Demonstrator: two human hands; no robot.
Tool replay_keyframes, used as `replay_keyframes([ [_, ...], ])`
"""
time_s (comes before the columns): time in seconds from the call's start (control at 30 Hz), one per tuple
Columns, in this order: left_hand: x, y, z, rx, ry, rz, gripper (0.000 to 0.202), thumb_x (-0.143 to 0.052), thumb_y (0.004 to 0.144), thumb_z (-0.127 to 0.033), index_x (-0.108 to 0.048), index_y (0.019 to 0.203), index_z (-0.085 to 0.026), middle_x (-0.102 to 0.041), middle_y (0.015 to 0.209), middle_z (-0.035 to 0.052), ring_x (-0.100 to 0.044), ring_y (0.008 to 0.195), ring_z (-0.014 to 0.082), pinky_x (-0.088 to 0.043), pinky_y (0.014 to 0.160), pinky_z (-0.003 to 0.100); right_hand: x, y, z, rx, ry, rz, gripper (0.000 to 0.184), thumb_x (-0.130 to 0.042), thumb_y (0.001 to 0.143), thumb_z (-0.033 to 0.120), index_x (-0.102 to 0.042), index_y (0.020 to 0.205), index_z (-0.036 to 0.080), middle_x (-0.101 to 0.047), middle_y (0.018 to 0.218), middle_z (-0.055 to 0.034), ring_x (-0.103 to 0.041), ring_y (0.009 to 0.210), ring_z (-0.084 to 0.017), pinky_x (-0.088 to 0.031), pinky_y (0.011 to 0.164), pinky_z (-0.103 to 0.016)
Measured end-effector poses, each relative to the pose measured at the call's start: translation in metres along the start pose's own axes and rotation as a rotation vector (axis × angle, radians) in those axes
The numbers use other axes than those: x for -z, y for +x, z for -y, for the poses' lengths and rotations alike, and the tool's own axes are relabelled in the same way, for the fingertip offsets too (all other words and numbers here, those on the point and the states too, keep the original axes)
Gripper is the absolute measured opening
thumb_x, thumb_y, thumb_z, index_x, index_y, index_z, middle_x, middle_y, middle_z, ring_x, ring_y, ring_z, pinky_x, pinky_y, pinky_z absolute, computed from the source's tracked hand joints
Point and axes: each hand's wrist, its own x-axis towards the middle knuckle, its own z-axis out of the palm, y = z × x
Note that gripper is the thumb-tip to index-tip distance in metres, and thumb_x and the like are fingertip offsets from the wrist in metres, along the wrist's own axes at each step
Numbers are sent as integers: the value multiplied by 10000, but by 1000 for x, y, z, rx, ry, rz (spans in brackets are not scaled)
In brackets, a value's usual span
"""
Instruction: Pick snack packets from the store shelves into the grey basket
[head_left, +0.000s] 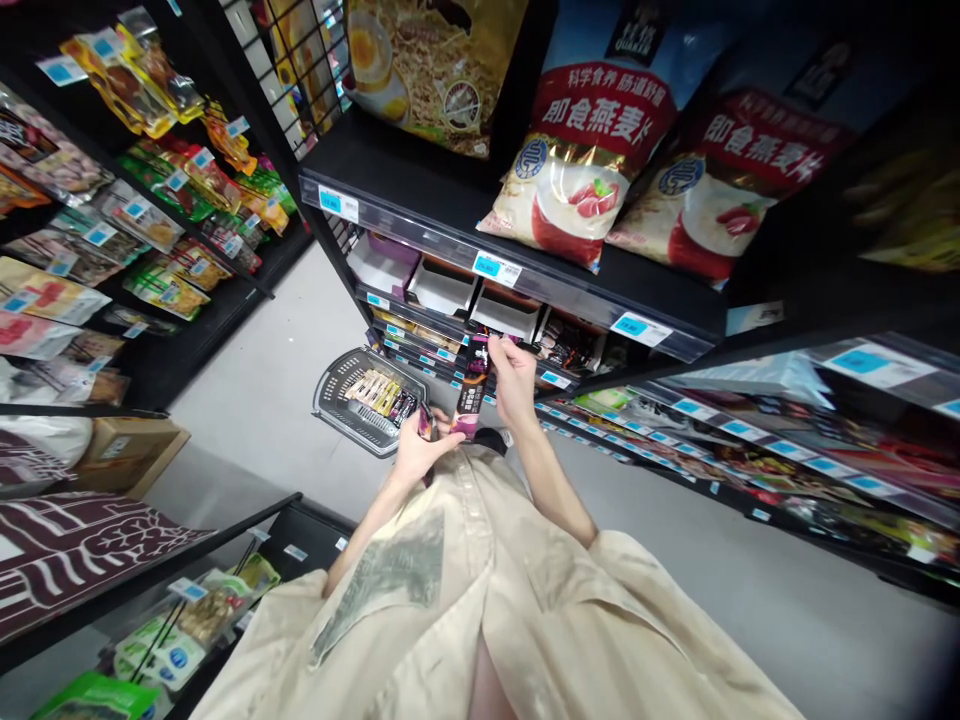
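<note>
Right hand [514, 378] is closed round the upper end of a tall purple packet [472, 395], which it holds upright in the air in front of the lower shelf rows, just above the person's waist. Left hand [414, 455] sits lower and to the left, fingers curled round a small dark packet [427, 421]. Its fingertips are right at the bottom end of the purple packet; I cannot tell whether they touch it.

A grey basket [337, 385] stands on the floor [262, 370] just beyond the left hand, against the foot of the shelving. A row of slim packets [382, 392] lies inside, toward its right side.

Above the hands, the shelf [420, 225] carries blue price tags [496, 268] along its front edge. Big oat bags [585, 170] lean on top of it, toward its right end, and open display trays [442, 285] sit on the row under it.

The rack on the left holds hanging snack packs [150, 210]. A cardboard box [124, 450] sits on the floor at its foot. A beige shirt [487, 600] fills the bottom middle.
</note>
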Motion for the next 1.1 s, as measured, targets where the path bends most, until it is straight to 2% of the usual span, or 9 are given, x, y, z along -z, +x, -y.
replay_keyframes([
  [0.1, 2, -5, -1, -196, 122, -226, 456, -950, 631, -435, -654, 874, -188, -765, 743, 43, -710, 634, 187, -564, 645, 300, -4, 1, -1, -202, 323, 98, 536, -688, 886, 660, -431, 665, 245, -449, 669, 15, -461, 650, -158, -445, 615, -286],
  [0.17, 10, -9, -1, -362, 235, -272, 377, -931, 657, -446, -686, 819, -209, -761, 729, 46, -703, 646, 192, -555, 651, 310, -4, 0, -1, -301, 515, 153, 555, -613, 961, 603, -329, 641, 249, -347, 604, 33, -364, 574, -154, -407, 556, -282],
  [0.33, 29, -17, -12, -589, 514, 286, 158, -834, 789, -400, -758, 786, -262, -794, 786, 89, -634, 517, 182, -485, 519, 323, -6, -6, -2, -321, 845, 249, 551, -541, 1035, 462, -260, 615, 243, -198, 552, 57, -128, 512, -153, -256, 470, -273],
  [0.43, 27, -19, -20, -575, 530, 387, 112, -809, 819, -382, -782, 823, -274, -803, 818, 100, -632, 513, 187, -471, 483, 321, -8, -7, -2, -301, 902, 316, 583, -561, 1024, 476, -246, 593, 241, -177, 534, 56, -95, 508, -155, -208, 460, -274],
  [0.6, 23, -21, -26, -409, 414, 349, 160, -901, 718, -372, -796, 780, -268, -805, 812, 103, -633, 536, 196, -498, 532, 341, -10, -6, 0, -312, 912, 350, 591, -567, 1024, 478, -252, 580, 247, -190, 518, 51, -116, 514, -164, -218, 474, -277],
  [0.77, 24, -22, -23, -353, 358, 356, 175, -921, 691, -359, -794, 776, -273, -805, 823, 101, -613, 524, 191, -489, 528, 342, -6, -11, -4, -270, 919, 396, 604, -540, 1035, 535, -271, 578, 245, -156, 510, 52, -131, 502, -165, -241, 470, -270],
  [0.93, 26, -27, -18, -328, 344, 325, 201, -927, 683, -373, -786, 778, -267, -784, 771, 96, -589, 501, 176, -477, 524, 335, -1, -19, -5, -247, 925, 240, 652, -516, 1027, 599, -219, 573, 236, -58, 501, 66, -24, 498, -143, -122, 423, -254],
  [1.03, 26, -34, -12, -388, 385, 265, 209, -910, 702, -403, -782, 797, -268, -756, 717, 70, -611, 519, 182, -508, 568, 347, -5, -20, -2, -284, 837, 183, 669, -552, 1002, 611, -197, 580, 234, -95, 495, 67, -48, 484, -129, -132, 407, -244],
  [1.1, 25, -37, -8, -465, 400, 122, 209, -901, 701, -417, -766, 775, -274, -726, 670, 41, -627, 544, 188, -529, 599, 347, -11, -20, -2, -315, 707, 198, 656, -583, 975, 635, -231, 589, 238, -189, 507, 60, -149, 474, -125, -213, 412, -239],
])
